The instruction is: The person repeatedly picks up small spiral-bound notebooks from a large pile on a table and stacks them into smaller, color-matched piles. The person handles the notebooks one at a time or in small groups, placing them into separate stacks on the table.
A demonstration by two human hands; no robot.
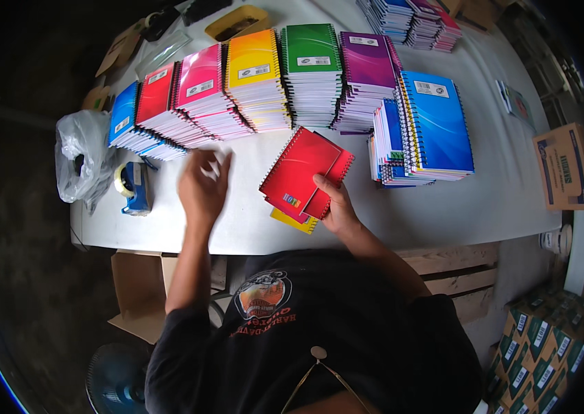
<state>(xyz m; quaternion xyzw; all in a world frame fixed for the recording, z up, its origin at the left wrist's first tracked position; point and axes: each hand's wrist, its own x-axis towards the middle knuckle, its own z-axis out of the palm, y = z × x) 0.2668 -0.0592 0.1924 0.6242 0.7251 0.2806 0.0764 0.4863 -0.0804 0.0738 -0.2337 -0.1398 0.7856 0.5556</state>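
Several red-topped spiral notebooks (303, 170) in the right hand (339, 208)

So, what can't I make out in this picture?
In the head view:
1. Bare left hand: fingertips motion-blurred, so whether they touch anything is unclear.
2. Yellow spiral notebook in the bare right hand: mostly hidden beneath the red spiral notebook.
3. Multicoloured notebook stacks at upper right: cut off by the top edge.
4. Shallow yellow tray: contents too small and dim to identify.
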